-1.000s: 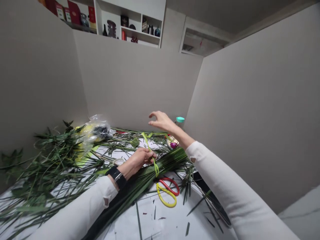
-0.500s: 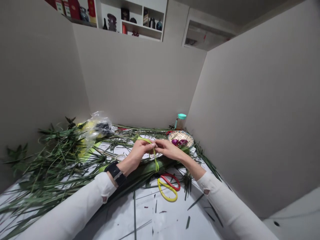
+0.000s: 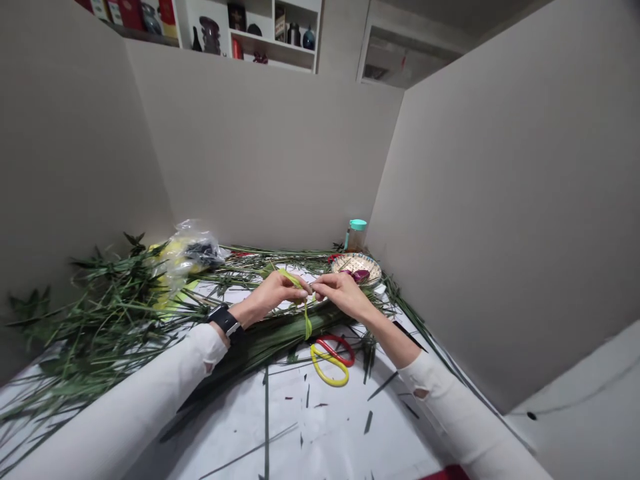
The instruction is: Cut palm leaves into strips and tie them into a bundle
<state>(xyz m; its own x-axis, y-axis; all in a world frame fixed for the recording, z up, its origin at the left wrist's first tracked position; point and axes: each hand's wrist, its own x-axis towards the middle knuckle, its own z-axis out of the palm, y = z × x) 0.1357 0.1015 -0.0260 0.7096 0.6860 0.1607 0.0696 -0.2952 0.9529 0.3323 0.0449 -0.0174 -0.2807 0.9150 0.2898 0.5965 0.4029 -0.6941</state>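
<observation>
A narrow yellow-green leaf strip (image 3: 307, 323) hangs down from my left hand (image 3: 280, 290), which is closed on it with thumb and fingers; part of it also shows above the knuckles. Close beside it, my right hand (image 3: 340, 291) is pinched, its fingertips nearly touching the left thumb. What lies between those right fingertips is too small to make out. Under both hands runs a thick bundle of long green leaves (image 3: 280, 339). Scissors (image 3: 333, 360) with one red and one yellow handle lie just in front of the bundle, blades hidden beneath it.
Loose green leaves (image 3: 110, 327) spread over the left of the white table (image 3: 320, 447). A clear plastic bag (image 3: 193, 250) sits behind them. At the back right stand a woven basket (image 3: 370, 262) with purple items (image 3: 360, 275) and a teal-lidded bottle (image 3: 357, 235). Grey panels (image 3: 260, 153) surround the table.
My hands have drawn slightly apart, opening a small gap between the fingertips. The leaf strip still hangs from the left hand. The whole view has shifted a little.
</observation>
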